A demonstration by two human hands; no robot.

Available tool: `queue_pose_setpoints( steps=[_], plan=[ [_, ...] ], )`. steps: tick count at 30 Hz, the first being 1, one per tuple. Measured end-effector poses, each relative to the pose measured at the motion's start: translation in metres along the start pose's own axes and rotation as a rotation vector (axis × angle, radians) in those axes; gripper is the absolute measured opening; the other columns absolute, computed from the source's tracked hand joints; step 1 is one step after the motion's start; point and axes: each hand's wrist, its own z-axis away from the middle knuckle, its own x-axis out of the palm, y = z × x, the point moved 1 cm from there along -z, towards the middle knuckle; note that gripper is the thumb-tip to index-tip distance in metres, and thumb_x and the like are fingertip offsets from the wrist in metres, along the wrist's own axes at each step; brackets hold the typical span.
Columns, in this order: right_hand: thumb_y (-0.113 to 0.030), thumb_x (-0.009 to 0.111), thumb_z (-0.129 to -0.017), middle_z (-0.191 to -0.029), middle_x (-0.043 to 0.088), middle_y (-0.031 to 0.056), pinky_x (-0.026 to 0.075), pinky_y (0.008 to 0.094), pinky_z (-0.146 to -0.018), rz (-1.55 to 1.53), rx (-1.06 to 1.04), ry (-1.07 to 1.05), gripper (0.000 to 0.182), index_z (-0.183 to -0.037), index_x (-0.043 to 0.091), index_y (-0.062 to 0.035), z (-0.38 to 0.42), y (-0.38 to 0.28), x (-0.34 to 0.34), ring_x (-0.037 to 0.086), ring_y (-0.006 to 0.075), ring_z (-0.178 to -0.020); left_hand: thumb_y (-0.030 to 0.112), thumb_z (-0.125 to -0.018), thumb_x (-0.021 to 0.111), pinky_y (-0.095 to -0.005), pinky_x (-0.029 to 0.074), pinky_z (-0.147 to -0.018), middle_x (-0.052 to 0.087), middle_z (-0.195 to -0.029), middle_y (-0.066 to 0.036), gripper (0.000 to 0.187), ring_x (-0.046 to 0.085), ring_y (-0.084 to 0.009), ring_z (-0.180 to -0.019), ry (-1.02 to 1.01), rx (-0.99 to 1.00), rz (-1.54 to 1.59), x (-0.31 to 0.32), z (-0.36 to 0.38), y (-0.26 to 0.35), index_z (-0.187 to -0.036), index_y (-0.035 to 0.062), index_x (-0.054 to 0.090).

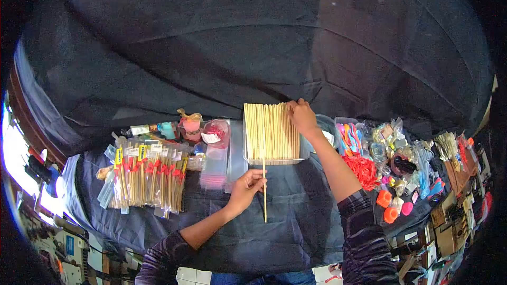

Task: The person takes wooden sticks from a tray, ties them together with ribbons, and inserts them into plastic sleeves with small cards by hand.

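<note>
My left hand is closed in a pinch around one thin wooden stick, which stands out lengthwise below the tray. Just above it, many similar wooden sticks lie side by side in a clear plastic tray. My right hand reaches to the top right corner of the pile, its fingers bent and pinching at the end of a stick there. The fingertips are partly hidden behind the hand.
Left of the tray lie bagged bundles of sticks with red ribbons, clear plastic bags and a round container of red material. To the right are red ribbon strips, colourful plastic spoons and orange pieces. Dark cloth covers the surface.
</note>
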Motion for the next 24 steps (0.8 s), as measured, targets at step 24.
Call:
queue_pose_setpoints(
  steps=[24],
  plan=[
    [0.000, 0.057, -0.082, -0.063, 0.056, 0.0055, 0.047, 0.0235, -0.048, -1.293, 0.183, -0.418, 0.023, -0.101, 0.045, -0.0024, 0.107, -0.077, -0.050, 0.055, 0.0110, -0.052, 0.006, -0.088, 0.051, -0.0228, 0.048, -0.066, 0.060, -0.087, -0.004, 0.020, 0.057, -0.0097, -0.078, 0.013, 0.004, -0.001, -0.001, -0.001, -0.004, -0.107, 0.0014, 0.052]
  ],
)
